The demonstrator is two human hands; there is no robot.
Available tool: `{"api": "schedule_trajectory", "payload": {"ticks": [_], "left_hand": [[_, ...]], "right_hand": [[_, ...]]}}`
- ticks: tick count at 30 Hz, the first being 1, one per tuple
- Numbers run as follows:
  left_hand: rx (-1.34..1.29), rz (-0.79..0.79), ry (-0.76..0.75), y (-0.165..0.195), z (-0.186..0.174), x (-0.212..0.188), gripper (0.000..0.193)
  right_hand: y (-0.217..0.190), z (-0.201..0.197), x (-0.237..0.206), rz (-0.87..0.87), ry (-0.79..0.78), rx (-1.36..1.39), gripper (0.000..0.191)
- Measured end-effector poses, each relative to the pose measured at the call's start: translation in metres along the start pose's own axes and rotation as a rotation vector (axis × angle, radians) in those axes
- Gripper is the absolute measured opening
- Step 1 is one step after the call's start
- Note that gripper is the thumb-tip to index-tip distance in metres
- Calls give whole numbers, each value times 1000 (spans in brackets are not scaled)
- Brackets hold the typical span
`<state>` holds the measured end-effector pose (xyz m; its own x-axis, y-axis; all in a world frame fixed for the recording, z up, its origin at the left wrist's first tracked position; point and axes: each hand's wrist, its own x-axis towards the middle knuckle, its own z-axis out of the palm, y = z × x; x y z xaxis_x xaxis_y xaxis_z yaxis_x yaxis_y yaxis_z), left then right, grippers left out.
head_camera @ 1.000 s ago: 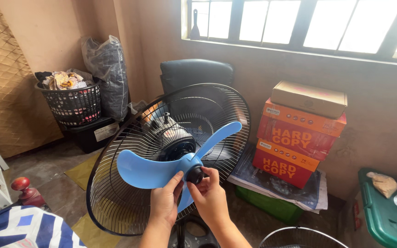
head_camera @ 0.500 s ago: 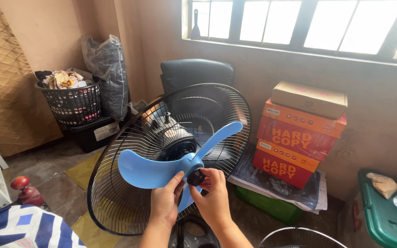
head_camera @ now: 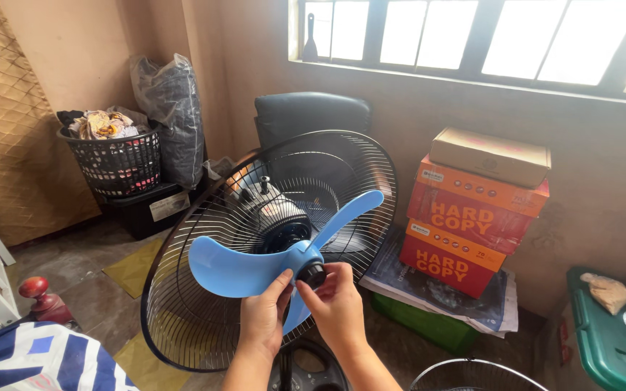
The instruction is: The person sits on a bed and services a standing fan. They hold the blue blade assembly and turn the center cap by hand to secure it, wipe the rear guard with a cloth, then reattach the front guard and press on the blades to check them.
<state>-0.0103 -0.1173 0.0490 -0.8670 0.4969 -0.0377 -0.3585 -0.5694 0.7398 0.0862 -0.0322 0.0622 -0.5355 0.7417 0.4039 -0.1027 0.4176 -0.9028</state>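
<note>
Two hands meet at the middle of the fan, and we see both from above. Our left hand (head_camera: 264, 317) closes on the base of the blue blade (head_camera: 269, 264), fingers wrapped round the lower lobe. Our right hand (head_camera: 338, 308) pinches the small black cap (head_camera: 314, 274) at the hub, thumb and fingers shut around it. The blade sits in front of the black wire guard (head_camera: 204, 289), its hub axis pointing out toward us and a little upward. One lobe reaches left, one up to the right, and one hangs down behind our left hand. The guard stands tilted, open face toward us, with the motor (head_camera: 273, 210) behind its centre.

We stand on a bare grey floor (head_camera: 74, 268) with yellow mats (head_camera: 139, 264) under the fan. The walls are plain tan, and a barred window (head_camera: 472, 36) runs along the top right. A dark chair (head_camera: 311, 116) stands behind the fan. To the left, a black basket (head_camera: 117, 166) full of cloth rests on a black bin. To the right, two orange-red boxes (head_camera: 465, 232) with white lettering are stacked, with a plain brown carton (head_camera: 490, 156) on top, all on papers over a green crate (head_camera: 429, 322). A green lidded tub (head_camera: 603, 340) sits at the far right. A second wire guard (head_camera: 472, 373) shows at the bottom edge.
</note>
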Motion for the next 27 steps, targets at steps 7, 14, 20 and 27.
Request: {"api": "schedule_trajectory", "payload": {"ticks": [7,14,20,27], "left_hand": [[4,4,2,-1,-1,2,22],[-4,5,-9,-1,-2,2,20],[-5,3,4,1,-1,1,21],[-13,-3,-7,1,-2,0,19]], "right_hand": [[6,6,-1,-10,-51,62,40],[20,6,-2,-85,-45,46,45],[21,4,-7,-101,-40,88,46],[14,4,-3,-89,-61,69,44]]}}
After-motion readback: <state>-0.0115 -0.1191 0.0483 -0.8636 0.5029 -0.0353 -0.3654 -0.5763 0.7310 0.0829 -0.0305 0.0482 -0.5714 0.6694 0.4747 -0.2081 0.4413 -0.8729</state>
